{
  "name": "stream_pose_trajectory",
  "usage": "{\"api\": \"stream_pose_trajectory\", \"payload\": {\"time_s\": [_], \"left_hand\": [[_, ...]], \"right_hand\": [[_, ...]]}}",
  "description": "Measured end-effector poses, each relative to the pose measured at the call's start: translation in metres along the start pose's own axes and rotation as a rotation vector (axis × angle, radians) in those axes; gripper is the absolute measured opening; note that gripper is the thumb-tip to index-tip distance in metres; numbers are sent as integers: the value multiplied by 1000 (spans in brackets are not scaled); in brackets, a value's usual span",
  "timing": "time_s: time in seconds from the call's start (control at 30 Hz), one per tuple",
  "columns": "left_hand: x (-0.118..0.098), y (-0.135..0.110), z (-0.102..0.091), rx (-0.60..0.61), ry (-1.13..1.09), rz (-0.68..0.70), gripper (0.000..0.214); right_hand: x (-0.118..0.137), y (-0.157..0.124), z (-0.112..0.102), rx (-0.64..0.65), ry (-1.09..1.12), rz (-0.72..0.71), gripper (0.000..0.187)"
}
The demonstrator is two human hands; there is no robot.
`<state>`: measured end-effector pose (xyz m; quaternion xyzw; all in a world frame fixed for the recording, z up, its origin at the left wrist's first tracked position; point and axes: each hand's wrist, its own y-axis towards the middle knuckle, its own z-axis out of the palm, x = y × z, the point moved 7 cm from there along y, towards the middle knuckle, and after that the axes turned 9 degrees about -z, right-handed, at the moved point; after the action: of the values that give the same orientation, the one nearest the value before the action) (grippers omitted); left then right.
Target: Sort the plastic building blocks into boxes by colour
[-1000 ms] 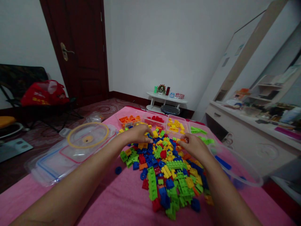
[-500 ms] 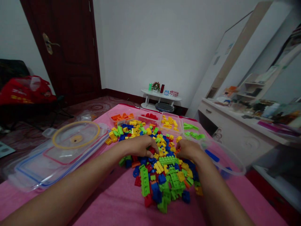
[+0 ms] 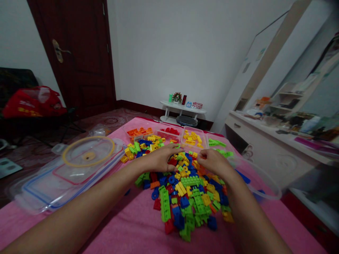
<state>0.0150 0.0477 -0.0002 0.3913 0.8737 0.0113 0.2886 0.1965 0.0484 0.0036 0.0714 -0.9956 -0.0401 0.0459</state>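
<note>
Farther forward than before, the bare left hand (image 3: 162,158) spreads thumb from fingers over multicoloured studded plastic bricks (image 3: 191,181) heaped on soft pink cloth (image 3: 127,225), the bare right hand (image 3: 214,161) curls, any pinch hidden, and this apparent picking likely needs closing fingertips next.

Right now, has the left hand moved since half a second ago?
Yes. Judged against the red-brick box, the left hand has moved forward over the pile, its fingers now nearer that box.
</note>
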Motion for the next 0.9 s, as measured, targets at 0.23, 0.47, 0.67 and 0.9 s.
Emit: {"api": "stream_pose_trajectory", "payload": {"time_s": [0.23,0.47,0.67,0.9], "left_hand": [[7,5,-1,-28,49,-84,42],[12,6,7,21,87,-88,33],[7,7,2,-25,76,-91,31],[2,7,-6,-101,-6,-71,26]], "right_hand": [[-9,-3,1,35,-137,117,24],[-15,-2,33,263,-136,-3,39],[-13,-5,32,281,-131,-54,39],[-15,-8,29,286,-145,-74,33]]}}
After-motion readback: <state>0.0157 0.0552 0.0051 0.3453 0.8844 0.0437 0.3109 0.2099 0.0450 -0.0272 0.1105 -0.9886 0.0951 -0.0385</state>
